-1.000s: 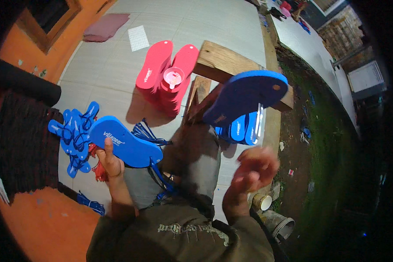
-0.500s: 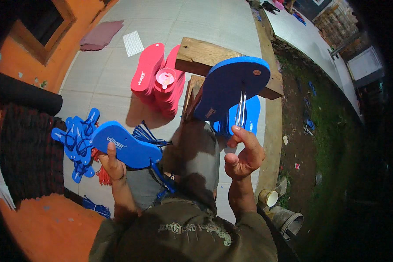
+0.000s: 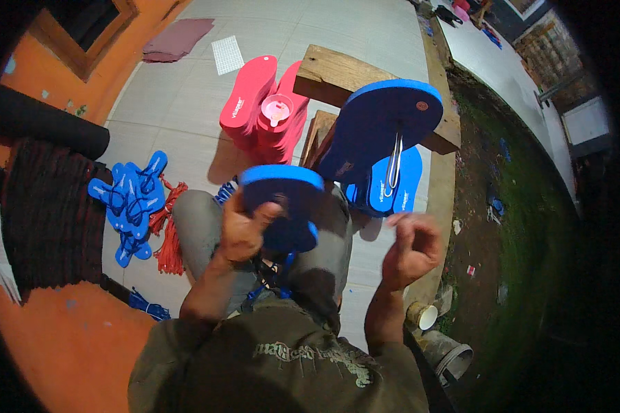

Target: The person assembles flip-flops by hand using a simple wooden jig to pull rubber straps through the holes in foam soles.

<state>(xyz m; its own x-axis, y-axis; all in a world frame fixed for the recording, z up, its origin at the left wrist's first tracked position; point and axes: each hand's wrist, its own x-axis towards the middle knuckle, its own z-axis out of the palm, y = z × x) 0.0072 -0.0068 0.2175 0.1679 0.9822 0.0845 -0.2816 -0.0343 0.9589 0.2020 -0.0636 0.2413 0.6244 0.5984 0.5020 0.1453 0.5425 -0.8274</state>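
My left hand [image 3: 240, 230] grips a blue flip-flop sole [image 3: 282, 180], thumb across its shadowed face, and holds it tilted above my lap. Dark blue straps [image 3: 258, 292] hang below it. My right hand [image 3: 413, 253] is slightly blurred, its fingers curled in with nothing visible in them. Just above that hand, apart from it, a thin metal loop [image 3: 394, 165] hangs from a larger blue sole [image 3: 386, 127] tilted on a wooden stand [image 3: 334, 72]. More blue soles [image 3: 399, 182] lie behind the loop.
Pink soles [image 3: 244, 100] stand stacked ahead, a small pink cup [image 3: 277, 109] on top. At left lie strapped blue flip-flops [image 3: 127, 196], red straps [image 3: 169, 241] and a dark stack [image 3: 52, 213]. Right of the tiled floor are soil and a bucket [image 3: 455, 361].
My left hand has moved right and up, turning the sole so its shadowed face shows. My right hand has dropped slightly rightward from the metal loop, its fingers now curled. The view has shifted.
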